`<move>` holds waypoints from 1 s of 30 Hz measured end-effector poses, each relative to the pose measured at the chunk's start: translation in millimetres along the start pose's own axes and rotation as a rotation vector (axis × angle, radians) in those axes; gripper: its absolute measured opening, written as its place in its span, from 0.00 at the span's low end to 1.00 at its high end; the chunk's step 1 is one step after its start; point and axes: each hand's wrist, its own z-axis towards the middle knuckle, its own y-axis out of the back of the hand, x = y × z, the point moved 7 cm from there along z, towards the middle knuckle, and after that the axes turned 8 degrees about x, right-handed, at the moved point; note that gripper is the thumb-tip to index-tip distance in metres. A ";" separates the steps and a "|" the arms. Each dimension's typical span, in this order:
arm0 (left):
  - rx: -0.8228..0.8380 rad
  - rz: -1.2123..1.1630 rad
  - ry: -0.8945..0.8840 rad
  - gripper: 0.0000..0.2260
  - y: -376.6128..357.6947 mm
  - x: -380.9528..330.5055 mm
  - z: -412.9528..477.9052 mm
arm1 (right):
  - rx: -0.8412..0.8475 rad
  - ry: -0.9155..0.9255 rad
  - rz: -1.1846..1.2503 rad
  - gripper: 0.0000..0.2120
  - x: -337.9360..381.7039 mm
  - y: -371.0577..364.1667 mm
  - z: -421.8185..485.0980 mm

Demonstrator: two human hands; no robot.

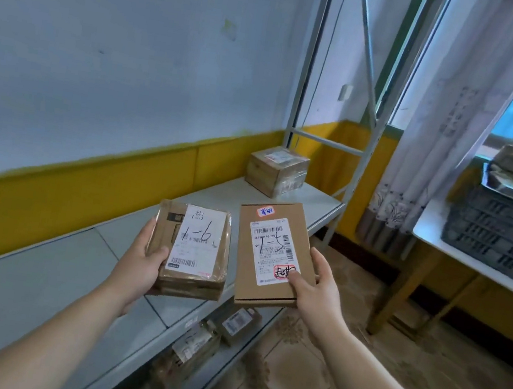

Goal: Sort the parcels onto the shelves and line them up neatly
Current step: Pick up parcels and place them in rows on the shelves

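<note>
Taped brown cardboard parcel marked 1-6 point(189, 251) is gripped in fingers of left hand point(140, 263); flat brown cardboard box marked 1-5 point(273, 252) is gripped by right hand point(314, 291), both over grey metal shelf point(39, 279) front.

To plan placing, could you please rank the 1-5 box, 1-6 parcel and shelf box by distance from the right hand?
1. 1-5 box, in the right hand.
2. 1-6 parcel, just left, in the left hand.
3. Shelf box, far end of shelf.
</note>
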 end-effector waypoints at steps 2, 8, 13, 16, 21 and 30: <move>0.021 0.011 0.006 0.25 -15.7 -0.2 40.3 | -0.010 -0.015 -0.020 0.27 3.9 10.2 30.6; 0.113 0.055 0.063 0.25 -71.3 -1.1 135.8 | -0.101 -0.043 -0.020 0.29 0.3 53.9 111.0; 0.101 0.093 0.095 0.24 -114.5 2.6 196.6 | -0.105 -0.073 -0.012 0.27 -13.2 88.1 185.7; 0.045 0.090 0.138 0.24 -139.7 6.9 226.0 | -0.076 -0.099 -0.053 0.27 -25.0 108.8 236.3; -0.106 0.041 0.190 0.25 -172.2 16.3 259.7 | 0.043 -0.142 -0.127 0.26 -44.1 136.6 322.3; -0.289 0.078 0.366 0.25 -192.2 31.5 274.1 | 0.168 -0.285 -0.186 0.27 -71.3 118.3 429.6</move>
